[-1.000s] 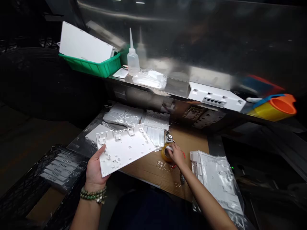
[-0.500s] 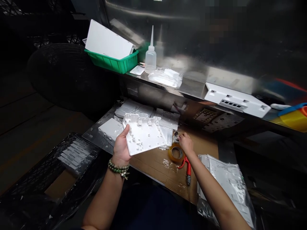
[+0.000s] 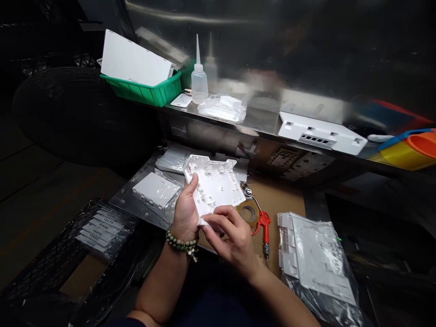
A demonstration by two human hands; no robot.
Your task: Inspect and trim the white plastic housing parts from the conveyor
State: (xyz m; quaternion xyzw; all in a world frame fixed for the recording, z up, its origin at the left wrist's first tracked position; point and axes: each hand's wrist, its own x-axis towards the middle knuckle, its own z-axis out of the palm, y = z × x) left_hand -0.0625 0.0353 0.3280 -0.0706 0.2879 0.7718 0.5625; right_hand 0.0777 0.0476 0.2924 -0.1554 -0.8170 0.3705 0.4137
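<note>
Head view: at far left, white slotted strips lie fanned inside a dark crate.
Green bin: on the shelf, with a white sheet-like part leaning up out of it.
Wrapped part: a white piece in clear plastic, on the surface, left of the hands.
Left hand: closed around the panel's left edge, thumb on the inner side; the fingers beneath are hidden.
White panel: raised above the surface between both hands, tilted, its ribbed, clip-studded inside facing up.
White wad: small, at the panel's near left corner; its material is unclear.
Right hand: fingertips narrowed to a pinch on the wad, against that corner.
Step in hand: by judgement, working that near corner with the wad while the left hand bears the panel.
Next move calls for: probably a firm left grip and light fingertip pressure that spares the thin clips.
Tape roll: flat on cardboard, just beyond the right hand, with a red air gun beside it.
Bagged stack: white moulded parts in clear plastic, right of the right forearm.
</note>
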